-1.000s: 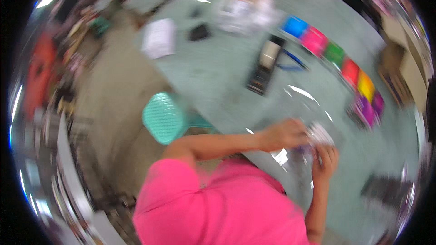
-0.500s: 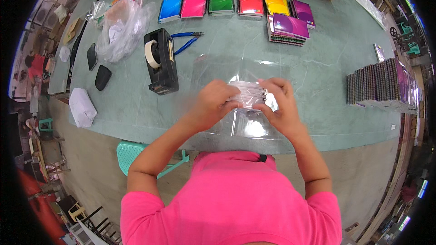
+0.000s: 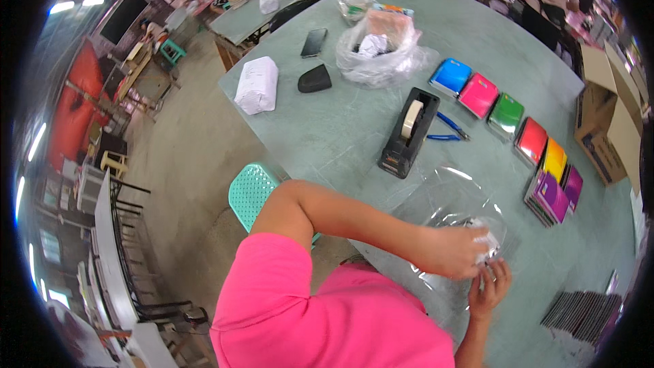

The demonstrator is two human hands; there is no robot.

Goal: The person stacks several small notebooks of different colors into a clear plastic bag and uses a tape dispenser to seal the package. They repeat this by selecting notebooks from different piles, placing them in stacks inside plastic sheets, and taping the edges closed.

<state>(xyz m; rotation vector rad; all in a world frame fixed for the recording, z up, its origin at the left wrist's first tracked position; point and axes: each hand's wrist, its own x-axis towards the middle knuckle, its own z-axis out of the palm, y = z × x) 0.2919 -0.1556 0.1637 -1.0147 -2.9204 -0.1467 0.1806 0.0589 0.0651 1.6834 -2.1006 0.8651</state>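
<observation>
A small stack of spiral notebooks [image 3: 486, 240] lies on a clear plastic sheet [image 3: 436, 194] near the table's front edge, mostly hidden by my hands and the glare of the film. My left hand [image 3: 455, 251] reaches across from the left, its fingers closed over the stack and the film. On the near right side, my right hand [image 3: 489, 288] has its fingers bent against the same wrapped stack. Beyond the sheet stand a black tape dispenser [image 3: 397, 153] and blue-handled pliers [image 3: 449, 123].
Colourful notebook piles [image 3: 506, 114] run in a row at the right, ending at purple notebooks [image 3: 550, 197]. More notebooks [image 3: 582, 317] stand packed at the near right. A cardboard box [image 3: 603, 143], plastic bag [image 3: 381, 65], phone [image 3: 314, 42], black pouch [image 3: 315, 79], white bundle [image 3: 257, 85] and green stool [image 3: 252, 191] surround.
The view has swung left, so the table's things appear shifted and turned. My hands have come closer together on the wrapped stack, the left now covering more of it.
</observation>
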